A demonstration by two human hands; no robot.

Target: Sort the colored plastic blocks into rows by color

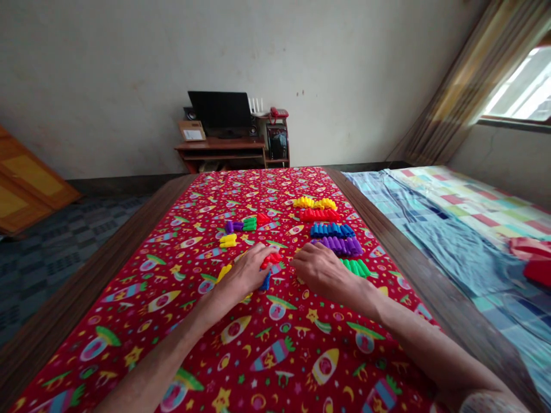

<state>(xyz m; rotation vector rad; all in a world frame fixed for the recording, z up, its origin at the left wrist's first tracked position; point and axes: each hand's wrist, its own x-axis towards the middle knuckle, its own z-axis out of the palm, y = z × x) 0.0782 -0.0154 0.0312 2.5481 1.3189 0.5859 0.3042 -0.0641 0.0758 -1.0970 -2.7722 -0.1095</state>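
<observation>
My left hand (252, 268) is bent over a small group of red plastic pieces (271, 260), its fingers closed on them. A blue piece (266, 281) shows beneath that hand, and yellow pieces (224, 272) lie at its left side. My right hand (322, 267) is closed with fingers pointing down; what they hold, if anything, is hidden. Beside it run neat rows of short tube-like pieces: purple (342, 246), green (356, 268), blue (333, 230), red (319, 215) and yellow (314, 203).
Further off on the red patterned cloth (275, 338) lie loose purple pieces (233, 226), green pieces (249, 223), a red piece (263, 218) and yellow pieces (228, 240). A bed (469, 229) adjoins the table's right edge. Behind stands a desk with a monitor (221, 113).
</observation>
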